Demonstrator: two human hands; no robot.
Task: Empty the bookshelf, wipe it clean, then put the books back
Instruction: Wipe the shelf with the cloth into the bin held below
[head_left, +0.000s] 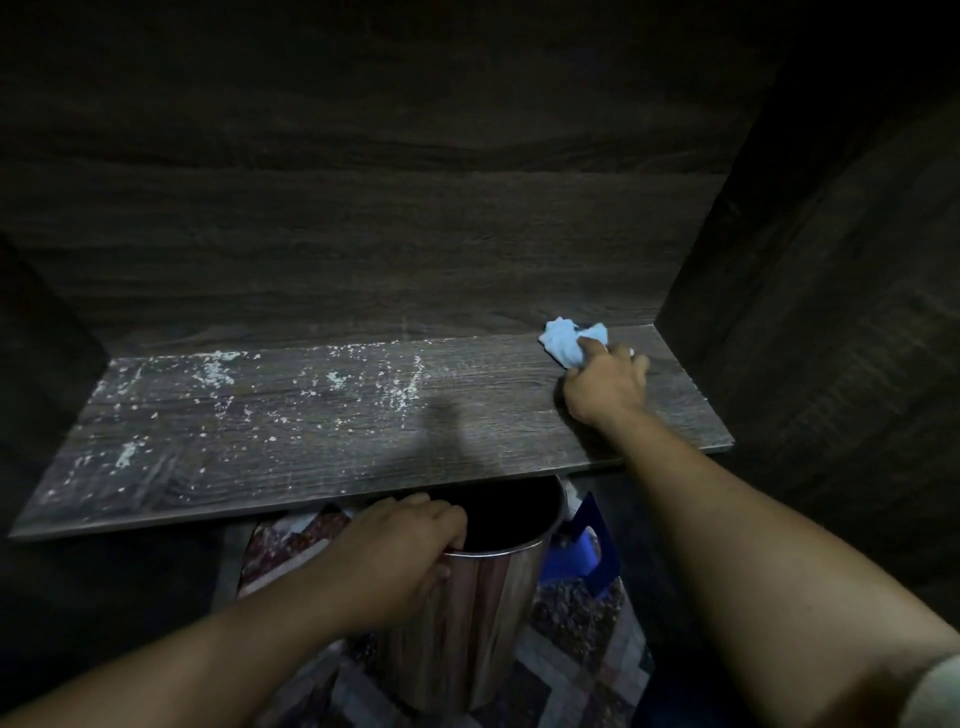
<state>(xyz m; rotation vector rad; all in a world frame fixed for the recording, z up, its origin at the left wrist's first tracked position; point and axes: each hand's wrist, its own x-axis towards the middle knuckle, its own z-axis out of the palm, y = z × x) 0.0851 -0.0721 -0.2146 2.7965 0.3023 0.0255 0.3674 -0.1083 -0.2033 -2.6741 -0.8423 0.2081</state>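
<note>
Closest to us, the left hand (410, 540) grips the rim of a shiny metal bin (467, 597). Its fingers curl over the edge and hold on. The bin stands on a patterned floor (576, 660), and its open top sits just under the front edge of the shelf. A blue thing (574, 553) is just beside the bin on the right. I cannot tell what it is.

Next comes the shelf (311, 441). It is a long, dark wooden board, and its long way runs from left to right. White crumbs (218, 371) and dust lie over the left part and the middle. The right part looks much cleaner.

Further back, the right hand (608, 387) is on the shelf near the back right corner. Its fingers pinch a scrunched light blue cloth (571, 343). The cloth touches the board close to the back wall (363, 234). The side wall (805, 312) is near, on the right.

All the mess lies to the left of the cloth. So I think the next wipe has to go left along the board, then come forward so the crumbs drop into the bin. The left hand is nearer the crumbs, but the right hand has the cloth, so the right arm must reach across. The emptying looks done, and the wiping looks only just begun.
</note>
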